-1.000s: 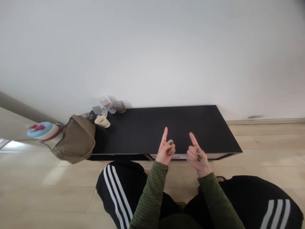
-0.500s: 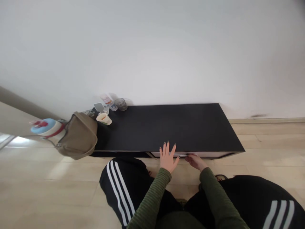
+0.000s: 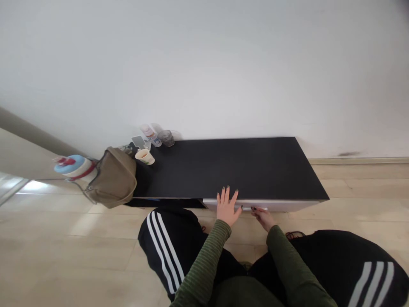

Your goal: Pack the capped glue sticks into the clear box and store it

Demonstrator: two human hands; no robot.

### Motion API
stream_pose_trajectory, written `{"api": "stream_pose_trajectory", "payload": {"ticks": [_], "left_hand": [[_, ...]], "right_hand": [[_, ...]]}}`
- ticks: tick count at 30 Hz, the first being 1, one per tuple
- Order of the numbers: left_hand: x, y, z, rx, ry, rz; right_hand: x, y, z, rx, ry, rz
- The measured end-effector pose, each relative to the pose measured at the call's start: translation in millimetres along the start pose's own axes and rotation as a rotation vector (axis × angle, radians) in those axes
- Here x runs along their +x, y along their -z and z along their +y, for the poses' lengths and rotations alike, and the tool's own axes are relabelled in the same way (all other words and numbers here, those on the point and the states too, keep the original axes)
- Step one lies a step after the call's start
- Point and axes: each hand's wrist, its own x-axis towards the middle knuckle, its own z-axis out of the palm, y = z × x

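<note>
A long low cabinet with a black top stands against the wall in front of me. My left hand lies with fingers spread over the cabinet's front edge, fingertips on the black top. Below that edge is a white drawer front with a slim metal handle. My right hand has its fingers closed at the right part of this handle; the thumb side is partly hidden.
On the cabinet's left end are a brown bag holding a blue-lidded bottle, a paper cup, a grey glass and a small spray bottle. My knees are on either side of my arms, near the cabinet.
The white drawer front shows more fully below the black edge, seemingly slightly farther out. My right hand stays at the handle and my left hand stays spread on the edge. The view shifted slightly.
</note>
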Motion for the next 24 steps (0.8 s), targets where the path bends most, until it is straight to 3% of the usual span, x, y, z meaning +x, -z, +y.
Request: {"api": "stream_pose_trajectory", "payload": {"ticks": [5, 7, 10, 11, 13, 16, 20, 24], "left_hand": [[-10.0, -1.4, 4.4, -0.006, 0.032, 0.017], [-26.9, -7.3, 9.4, -0.011, 0.034, 0.007], [-63.7, -19.4, 18.1, -0.034, -0.036, -0.06], [-76.4, -22.7, 20.7, -0.046, -0.07, -0.084], [-98.9, -26.2, 25.2, -0.064, -0.097, -0.112], [-121.4, -23.2, 30.0, -0.091, -0.093, -0.147], [-136.7, -13.2, 35.2, -0.135, -0.097, -0.227], [-144.0, -3.3, 42.4, -0.199, -0.068, -0.28]], "right_hand": [[-48.5, 4.6, 11.7, -0.172, -0.125, -0.158], [-68.2, 7.0, 13.3, -0.251, -0.16, -0.292], [-84.2, 11.7, 0.6, -0.404, -0.066, -0.44], [-84.5, 12.9, -7.5, -0.484, -0.002, -0.398], [-78.1, 13.3, -26.0, -0.656, 0.115, -0.175], [-59.7, 6.6, -45.8, -0.839, 0.186, 0.069], [-44.9, -10.4, -45.9, -0.938, 0.166, 0.026], [-52.7, -14.1, -38.6, -1.006, 0.18, -0.001]]}}
